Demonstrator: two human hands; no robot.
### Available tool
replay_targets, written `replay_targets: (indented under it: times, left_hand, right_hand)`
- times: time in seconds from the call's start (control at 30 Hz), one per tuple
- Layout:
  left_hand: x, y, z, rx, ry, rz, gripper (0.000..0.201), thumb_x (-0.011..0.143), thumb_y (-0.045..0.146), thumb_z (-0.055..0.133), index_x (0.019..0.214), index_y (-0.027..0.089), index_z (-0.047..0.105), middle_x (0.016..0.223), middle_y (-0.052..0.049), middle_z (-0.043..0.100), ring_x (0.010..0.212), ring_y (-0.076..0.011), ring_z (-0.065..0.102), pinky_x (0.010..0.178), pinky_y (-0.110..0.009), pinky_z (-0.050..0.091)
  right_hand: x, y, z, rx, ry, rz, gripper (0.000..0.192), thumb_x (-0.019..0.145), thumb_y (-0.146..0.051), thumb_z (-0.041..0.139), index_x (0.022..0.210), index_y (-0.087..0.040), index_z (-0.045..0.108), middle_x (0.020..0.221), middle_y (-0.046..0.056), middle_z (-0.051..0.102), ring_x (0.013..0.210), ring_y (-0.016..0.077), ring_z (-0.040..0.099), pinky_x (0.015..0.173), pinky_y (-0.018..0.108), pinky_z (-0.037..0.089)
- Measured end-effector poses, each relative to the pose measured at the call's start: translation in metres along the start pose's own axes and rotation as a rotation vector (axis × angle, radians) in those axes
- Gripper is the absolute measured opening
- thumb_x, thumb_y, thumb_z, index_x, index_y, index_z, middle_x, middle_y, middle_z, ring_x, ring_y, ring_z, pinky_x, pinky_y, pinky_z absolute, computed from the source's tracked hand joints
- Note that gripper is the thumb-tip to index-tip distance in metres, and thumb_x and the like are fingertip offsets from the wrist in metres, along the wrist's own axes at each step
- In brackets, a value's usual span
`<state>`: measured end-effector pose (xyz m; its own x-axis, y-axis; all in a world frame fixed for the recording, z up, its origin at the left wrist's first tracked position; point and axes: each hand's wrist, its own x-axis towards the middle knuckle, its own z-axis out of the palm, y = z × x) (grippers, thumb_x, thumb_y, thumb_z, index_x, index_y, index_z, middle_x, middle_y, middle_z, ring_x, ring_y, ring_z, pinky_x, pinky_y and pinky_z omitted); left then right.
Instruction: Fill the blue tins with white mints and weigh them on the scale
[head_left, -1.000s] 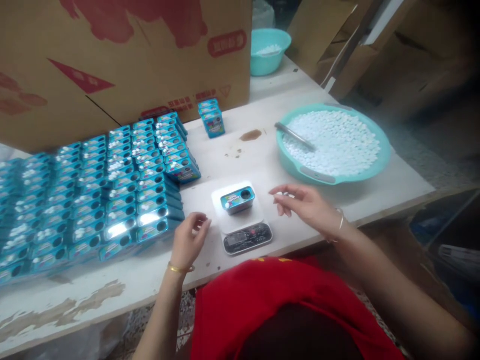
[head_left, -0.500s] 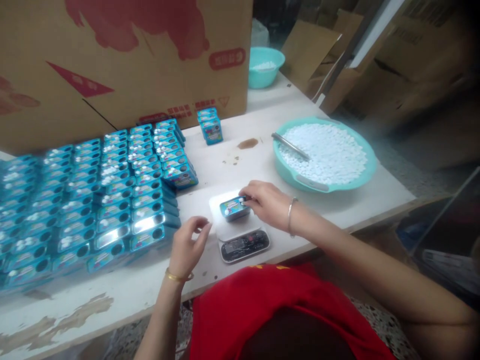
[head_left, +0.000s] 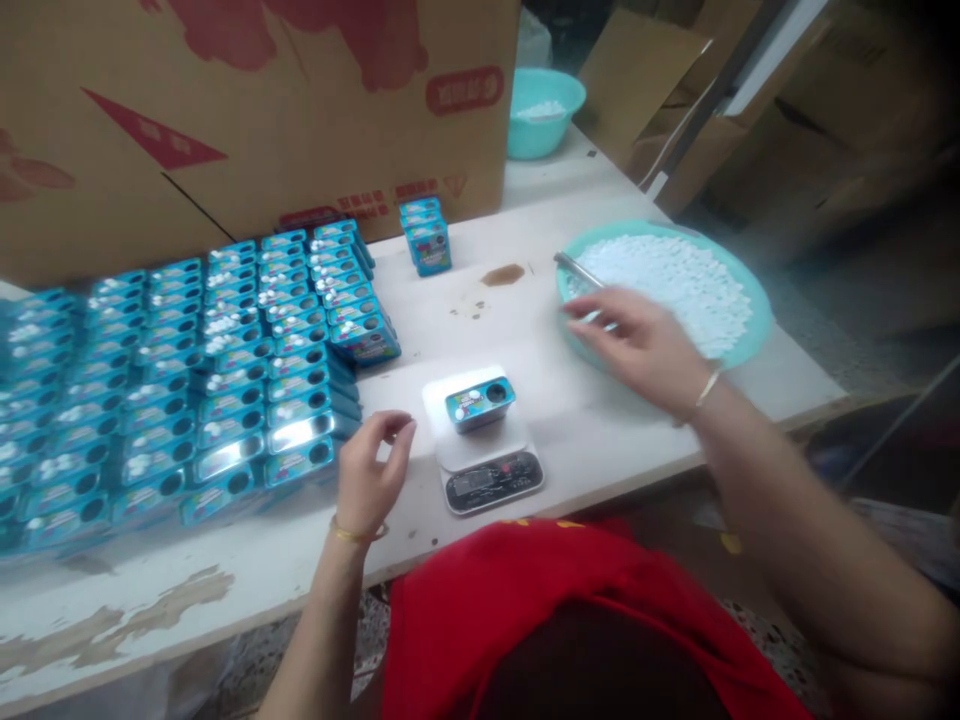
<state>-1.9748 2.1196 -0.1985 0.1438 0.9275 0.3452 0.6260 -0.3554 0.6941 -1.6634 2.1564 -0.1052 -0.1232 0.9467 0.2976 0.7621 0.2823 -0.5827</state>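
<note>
Your right hand (head_left: 645,345) is spread loose with nothing in its grip, over the near rim of the teal basin (head_left: 757,330) of white tablets (head_left: 675,290) at the table's right edge, beside the metal scoop (head_left: 581,272). Your left hand (head_left: 371,475) is curled, fingertips pinched; I cannot tell whether it grasps anything. The open tin (head_left: 480,402) stands on the scale (head_left: 484,455) near the front edge. A brushing sleeve could tip it, and tablets could spill.
</note>
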Motion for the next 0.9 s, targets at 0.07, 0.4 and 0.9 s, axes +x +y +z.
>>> replay_targets:
  times: [0.07,0.4,0.9]
  left_hand:
    - [0.001,0.002,-0.002,0.006,0.051,0.014,0.011,0.086,0.024,0.056,0.095,0.017,0.059,0.086,-0.003,0.064,0.075,-0.0132,0.059,0.072,-0.026,0.048]
    - [0.021,0.027,0.006,0.238,-0.013,0.385,0.035,0.087,0.025,0.056,0.121,0.023,0.056,0.127,-0.011,0.056,0.121,-0.0258,0.048,0.101,-0.045,0.037]
    - [0.030,0.050,0.034,0.297,-0.025,0.422,0.034,0.084,0.031,0.061,0.117,0.025,0.055,0.134,-0.011,0.051,0.130,-0.0272,0.042,0.110,-0.055,0.022]
  right_hand:
    - [0.000,0.046,-0.020,-0.230,0.067,0.150,0.029,0.085,-0.034,0.055,0.108,-0.018,0.065,0.104,0.012,0.061,0.086,0.0225,0.060,0.078,0.037,0.048]
    - [0.003,0.155,-0.023,-0.684,-0.416,0.568,0.038,0.080,-0.036,0.060,0.108,-0.011,0.067,0.111,0.016,0.065,0.103,0.0295,0.058,0.086,0.037,0.044]
    - [-0.003,0.126,-0.029,-0.727,-0.102,0.450,0.026,0.086,-0.018,0.044,0.097,-0.010,0.067,0.106,0.020,0.061,0.098,0.0293,0.056,0.081,0.037,0.042]
